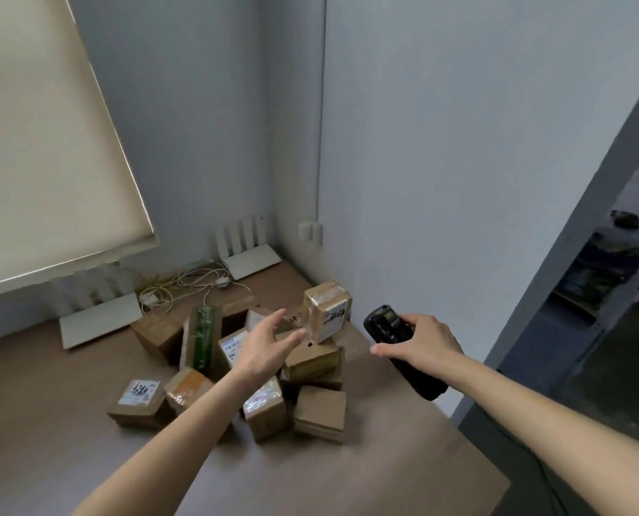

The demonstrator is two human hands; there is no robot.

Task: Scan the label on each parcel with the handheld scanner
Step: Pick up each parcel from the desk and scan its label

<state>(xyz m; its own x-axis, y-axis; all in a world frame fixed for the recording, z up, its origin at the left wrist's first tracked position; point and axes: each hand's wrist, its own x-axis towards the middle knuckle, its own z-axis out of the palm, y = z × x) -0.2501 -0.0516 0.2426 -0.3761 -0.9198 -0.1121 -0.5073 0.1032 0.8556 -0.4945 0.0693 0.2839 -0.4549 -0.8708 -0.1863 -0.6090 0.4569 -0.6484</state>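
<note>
The left hand [264, 348] hangs over the parcel pile with fingers spread and loose, holding nothing, reaching toward the taped parcel [327, 310] that stands tilted on top of the heap. The right hand [424, 346] grips the black handheld scanner [392, 337] just right of that parcel — its head pointing up and away. The brown cardboard parcels [266, 404] lie jumbled on the wooden table [50, 422], several showing white labels.

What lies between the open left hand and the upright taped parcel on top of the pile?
Nothing, in the head view: the left hand reaches toward the taped parcel with only a bare gap between.
</note>
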